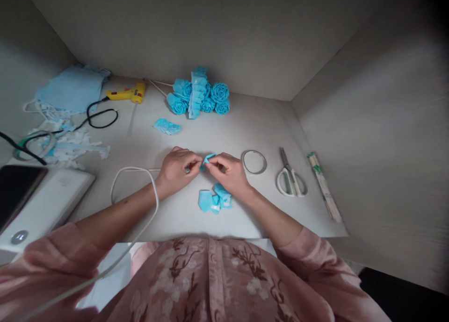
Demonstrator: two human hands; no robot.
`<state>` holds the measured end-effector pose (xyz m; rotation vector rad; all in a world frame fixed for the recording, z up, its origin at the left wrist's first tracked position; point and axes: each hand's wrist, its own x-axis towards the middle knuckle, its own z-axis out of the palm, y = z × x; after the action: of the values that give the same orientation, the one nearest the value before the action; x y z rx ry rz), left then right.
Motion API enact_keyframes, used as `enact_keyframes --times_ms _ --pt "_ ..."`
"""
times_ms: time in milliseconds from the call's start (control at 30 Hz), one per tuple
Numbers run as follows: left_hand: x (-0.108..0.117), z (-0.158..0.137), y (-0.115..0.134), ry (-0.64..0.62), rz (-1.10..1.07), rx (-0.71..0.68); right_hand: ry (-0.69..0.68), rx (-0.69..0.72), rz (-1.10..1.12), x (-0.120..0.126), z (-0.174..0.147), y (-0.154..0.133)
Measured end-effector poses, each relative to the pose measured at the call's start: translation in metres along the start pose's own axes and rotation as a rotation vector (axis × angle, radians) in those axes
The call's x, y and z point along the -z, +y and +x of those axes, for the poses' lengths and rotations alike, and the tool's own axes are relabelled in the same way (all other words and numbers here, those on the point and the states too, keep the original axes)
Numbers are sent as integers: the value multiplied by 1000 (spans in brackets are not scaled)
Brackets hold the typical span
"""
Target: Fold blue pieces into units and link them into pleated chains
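In the middle of the table, my right hand (228, 171) pinches a small blue petal (209, 158) of thin, fabric-like material between thumb and fingertips. My left hand (180, 167) is closed close beside it, its fingertips meeting the petal's left edge. A thin wooden stick (143, 169) sticks out to the left from under my left hand, and its other end is hidden by the fingers. Several loose blue petals (206, 200) lie just below my hands. Farther back are blue flowers (220, 93) on sticks and a pleated blue strip (198, 93) across them.
White-handled scissors (291, 179), a ring of tape (254, 162) and a bundle of sticks (324, 186) lie right. A yellow glue gun (129, 94), face masks (70, 90), white scraps (77, 142) and a power bank (52, 205) are left. A white cable (154, 186) crosses my left forearm.
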<state>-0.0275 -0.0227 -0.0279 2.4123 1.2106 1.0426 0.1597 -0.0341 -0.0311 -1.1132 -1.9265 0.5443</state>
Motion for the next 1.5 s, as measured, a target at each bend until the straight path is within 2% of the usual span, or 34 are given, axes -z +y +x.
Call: enact_keyframes --times_ms 467,1033,1300,1500 --pt "0 -1 -1 39 -17 -52 -24 -39 19 0 0 -1" --pt "1 0 0 -6 -46 17 -53 -74 21 0 0 -2" --pt "2 0 0 2 -48 -12 -38 -32 43 0 0 -1" --pt "2 0 0 -7 -48 7 -42 -68 37 0 0 -3"
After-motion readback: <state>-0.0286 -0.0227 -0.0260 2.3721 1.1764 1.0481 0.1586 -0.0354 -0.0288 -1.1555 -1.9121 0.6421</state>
